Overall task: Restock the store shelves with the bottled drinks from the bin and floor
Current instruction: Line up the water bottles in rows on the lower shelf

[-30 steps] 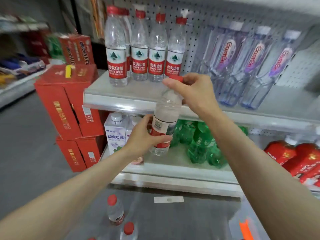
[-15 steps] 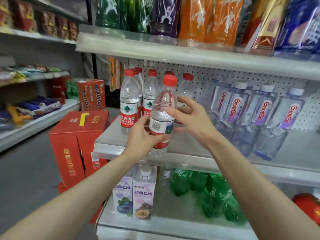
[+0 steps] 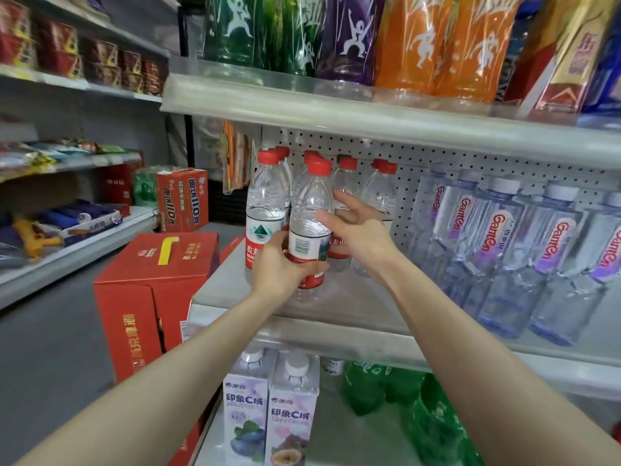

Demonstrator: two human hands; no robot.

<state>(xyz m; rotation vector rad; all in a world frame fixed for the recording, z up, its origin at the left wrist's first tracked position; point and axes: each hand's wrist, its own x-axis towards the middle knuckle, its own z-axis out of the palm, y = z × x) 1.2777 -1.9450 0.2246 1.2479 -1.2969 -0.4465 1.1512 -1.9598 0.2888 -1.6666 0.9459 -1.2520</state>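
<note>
Mid-task, placing step. The left hand (image 3: 280, 270) has a full grip round the lower half of a red-capped water bottle (image 3: 311, 203), fingers wrapped over the red-and-white label. The right hand (image 3: 361, 233) has a wide grip: fingers spread and fairly straight, thumb by the bottle's right side, holding nothing.

The bottle is upright over the left part of the middle shelf (image 3: 228, 284), a little back from the front edge and directly in front of the row of matching bottles (image 3: 265, 210). Cannot tell if its base touches the shelf.

Done, judging by the shelf: a cluster of the same brand stands at the left rear, and pale blue bottles (image 3: 500, 257) fill the right side. Left to do: set this one down, let go, fetch more. Bare shelf shows along the front edge, so there is probably room for several. Bin and floor stock are out of view, so the remaining count is unknown.

Materials:
- **Bottle:** thin clear plastic, ribbed shoulder, round body, glossy film label, hard screw cap. Likely gives under a squeeze.
- **Shelf:** smooth grey, with a clear strip on the front edge and a perforated back panel.
- **Lower shelf:** square paper cartons (image 3: 247, 415) and crinkly green bottles (image 3: 433, 418).
- **Beside the shelf's left end:** red cardboard boxes (image 3: 151, 280).
</note>
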